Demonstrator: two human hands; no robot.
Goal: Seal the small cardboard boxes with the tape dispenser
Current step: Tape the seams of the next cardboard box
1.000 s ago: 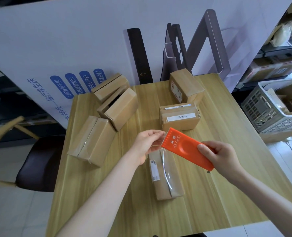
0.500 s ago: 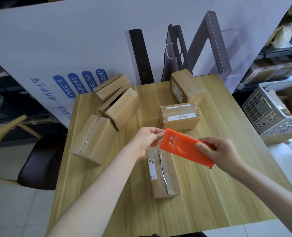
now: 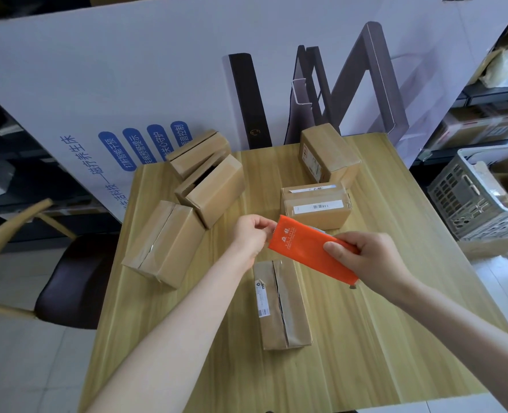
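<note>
The right hand (image 3: 366,260) grips the orange tape dispenser (image 3: 303,248) by its rear, while the left hand (image 3: 252,234) pinches at its front lip, apparently the tape end, to start a strip. Both hover just beyond the near box (image 3: 281,305), which lies seam-up on the table (image 3: 366,338). Next, that tape must be drawn out and pressed down along the seam.

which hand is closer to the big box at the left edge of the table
Left. The left hand sits just right of the box, apart from it; the right hand is farther right, gripping the orange tape dispenser.
</note>
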